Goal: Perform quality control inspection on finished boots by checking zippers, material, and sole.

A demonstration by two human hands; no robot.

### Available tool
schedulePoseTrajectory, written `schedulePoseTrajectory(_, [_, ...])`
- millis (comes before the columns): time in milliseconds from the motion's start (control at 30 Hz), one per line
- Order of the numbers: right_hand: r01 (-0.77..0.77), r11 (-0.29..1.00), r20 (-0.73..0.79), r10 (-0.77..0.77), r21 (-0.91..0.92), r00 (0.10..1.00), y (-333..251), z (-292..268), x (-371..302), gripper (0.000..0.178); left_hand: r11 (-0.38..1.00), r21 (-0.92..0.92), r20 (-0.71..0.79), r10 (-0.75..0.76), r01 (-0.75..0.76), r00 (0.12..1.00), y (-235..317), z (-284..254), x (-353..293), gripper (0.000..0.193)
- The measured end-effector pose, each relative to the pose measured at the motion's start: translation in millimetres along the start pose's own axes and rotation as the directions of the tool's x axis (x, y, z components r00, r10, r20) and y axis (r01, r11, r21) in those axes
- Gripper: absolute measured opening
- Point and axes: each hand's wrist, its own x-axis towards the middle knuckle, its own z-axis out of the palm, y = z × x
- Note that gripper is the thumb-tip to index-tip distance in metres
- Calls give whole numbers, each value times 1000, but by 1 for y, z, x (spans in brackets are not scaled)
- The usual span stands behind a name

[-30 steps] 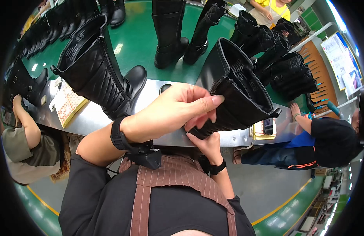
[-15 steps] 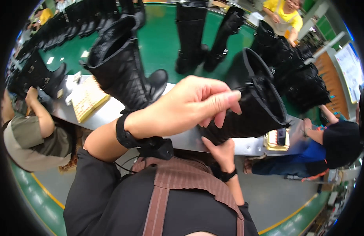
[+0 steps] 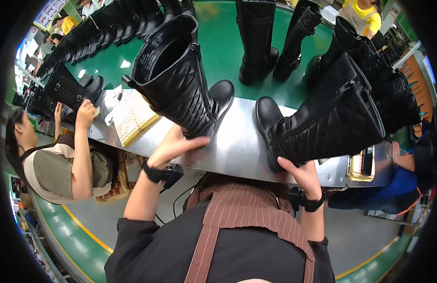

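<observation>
Two tall black quilted boots stand in front of me on the metal table edge [image 3: 232, 141]. The left boot [image 3: 183, 92] tilts to the left, its zipper on the side towards the other boot and its grey-lined top gaping. My left hand [image 3: 176, 147] grips it low at the heel, thumb in sight and fingers partly hidden behind the boot. To the right, the other boot [image 3: 322, 120] leans outward with its toe pointing away from me. My right hand [image 3: 302, 178] holds that one at the heel, the thumb against the back and the remaining fingers mostly out of sight.
Two more black boots [image 3: 256, 45] stand on the green surface [image 3: 213, 35] ahead. Boots crowd the right [image 3: 393, 99] and line up at far left. A yellow-edged stack of patterned sheets [image 3: 133, 118] lies left. Co-workers sit at both sides; another, in yellow [image 3: 364, 19], is across.
My left hand has moved down from above the right boot to the left boot's heel. The right boot has turned and now leans outward, toe away. The co-worker at left has raised a hand.
</observation>
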Motion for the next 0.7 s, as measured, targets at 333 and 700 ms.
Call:
schedulePoseTrajectory(333, [-60, 736, -145, 212, 674, 966, 17, 27, -11, 33, 692, -710, 52, -134, 131, 990, 19, 78, 1, 41])
schedulePoseTrajectory(700, [28, 673, -32, -7, 740, 999, 18, 20, -21, 42, 501, -850, 174, -19, 160, 985, 46, 99, 1, 36])
